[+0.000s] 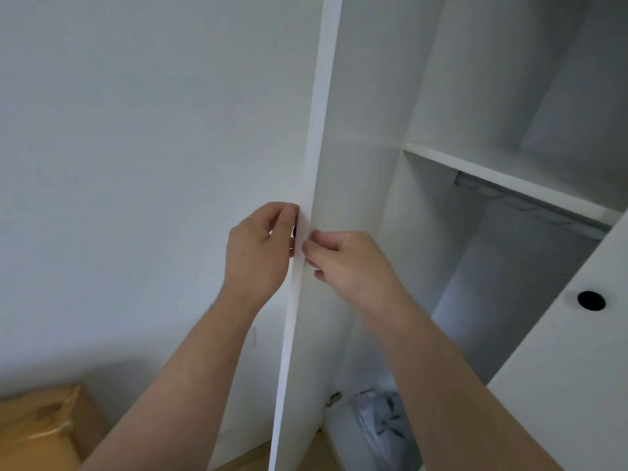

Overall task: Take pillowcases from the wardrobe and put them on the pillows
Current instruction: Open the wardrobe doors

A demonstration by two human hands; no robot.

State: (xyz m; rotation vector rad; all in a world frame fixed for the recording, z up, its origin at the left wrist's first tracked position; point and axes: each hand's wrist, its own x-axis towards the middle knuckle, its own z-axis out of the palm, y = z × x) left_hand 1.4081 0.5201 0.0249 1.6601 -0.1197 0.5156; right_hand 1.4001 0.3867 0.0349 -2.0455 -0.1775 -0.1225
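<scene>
A white wardrobe stands open in front of me. Its left door is swung out edge-on toward me. My left hand grips the door's outer side near a small black knob. My right hand holds the same door edge from the inner side, fingers curled around it. Low inside the wardrobe lies a pale patterned bundle of fabric or plastic, partly hidden by my right forearm. No pillows are in view.
A shelf crosses the wardrobe with a metal hanging rail under it. The right door with a black round knob stands open at the right. A cardboard box sits on the floor at lower left against a white wall.
</scene>
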